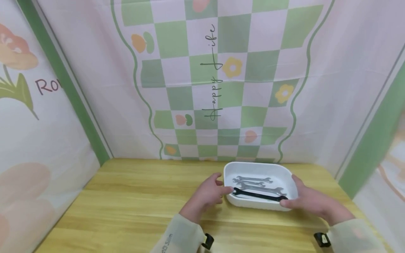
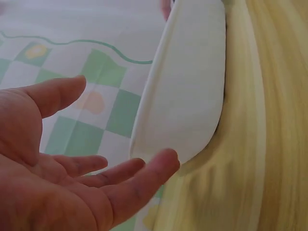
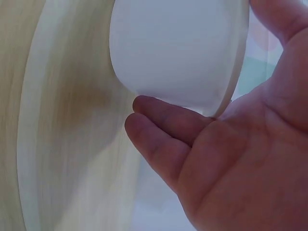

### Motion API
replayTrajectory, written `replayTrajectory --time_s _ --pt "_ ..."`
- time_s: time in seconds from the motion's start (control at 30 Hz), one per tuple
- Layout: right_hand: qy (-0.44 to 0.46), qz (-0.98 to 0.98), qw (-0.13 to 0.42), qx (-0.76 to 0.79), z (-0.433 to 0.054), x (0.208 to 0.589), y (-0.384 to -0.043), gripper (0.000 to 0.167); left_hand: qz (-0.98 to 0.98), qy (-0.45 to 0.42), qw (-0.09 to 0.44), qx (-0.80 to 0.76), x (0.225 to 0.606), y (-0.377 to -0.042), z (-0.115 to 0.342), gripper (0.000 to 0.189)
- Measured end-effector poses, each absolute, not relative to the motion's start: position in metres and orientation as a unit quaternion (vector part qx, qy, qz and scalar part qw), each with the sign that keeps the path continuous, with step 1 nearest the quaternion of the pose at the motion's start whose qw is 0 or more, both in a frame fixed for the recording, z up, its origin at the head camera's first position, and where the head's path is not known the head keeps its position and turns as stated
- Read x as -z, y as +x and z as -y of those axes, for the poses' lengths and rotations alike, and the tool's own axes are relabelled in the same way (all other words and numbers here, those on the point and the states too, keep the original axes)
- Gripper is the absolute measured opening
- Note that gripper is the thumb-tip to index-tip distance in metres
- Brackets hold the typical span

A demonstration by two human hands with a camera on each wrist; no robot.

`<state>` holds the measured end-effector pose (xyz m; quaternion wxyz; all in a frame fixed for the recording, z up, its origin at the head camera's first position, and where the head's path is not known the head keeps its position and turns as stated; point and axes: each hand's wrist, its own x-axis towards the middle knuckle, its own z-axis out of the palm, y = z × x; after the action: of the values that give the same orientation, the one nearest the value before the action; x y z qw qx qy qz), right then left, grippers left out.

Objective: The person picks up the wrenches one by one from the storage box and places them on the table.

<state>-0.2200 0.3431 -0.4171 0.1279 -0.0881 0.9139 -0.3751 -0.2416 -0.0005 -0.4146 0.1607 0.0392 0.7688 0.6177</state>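
A white tray [image 1: 264, 204] is over the right part of the table, with several wrenches inside. The black wrench [image 1: 257, 194] lies along its near side; behind it are silver wrenches [image 1: 254, 180]. At the tray's left end is my left hand [image 1: 210, 191], its fingers spread and its thumb tip overlapping the rim in the head view. The left wrist view shows these fingers [image 2: 139, 185] extended beside the tray's outer wall [image 2: 187, 82]. My right hand [image 1: 311, 200] holds the right end, thumb over the near rim and fingers against the outer wall [image 3: 178, 53].
The wooden table [image 1: 133, 203] extends to the left and in front of the tray. Behind it hangs a checkered green-and-white curtain [image 1: 231, 88], with more printed fabric [image 1: 41, 147] at the left side. Dark straps [image 1: 322, 239] show at both sleeves.
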Motion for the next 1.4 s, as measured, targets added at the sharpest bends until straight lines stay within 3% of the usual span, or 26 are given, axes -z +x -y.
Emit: replayTrajectory --time_s 0.97,1.27,1.4 --pt "-0.087 -0.922 0.124 0.355 -0.314 0.420 -0.213 0.128 -0.772 0.030 0.148 -0.617 0.427 -0.247 0.012 0.073" --pt "-0.055 -0.862 0.134 0.485 -0.319 0.415 -0.220 0.104 -0.766 0.039 0.147 -0.625 0.434 -0.251 0.018 0.086" --pt "-0.038 -0.833 0.148 0.532 -0.321 0.416 -0.220 0.109 -0.761 0.047 0.160 -0.627 0.434 -0.255 0.021 0.093"
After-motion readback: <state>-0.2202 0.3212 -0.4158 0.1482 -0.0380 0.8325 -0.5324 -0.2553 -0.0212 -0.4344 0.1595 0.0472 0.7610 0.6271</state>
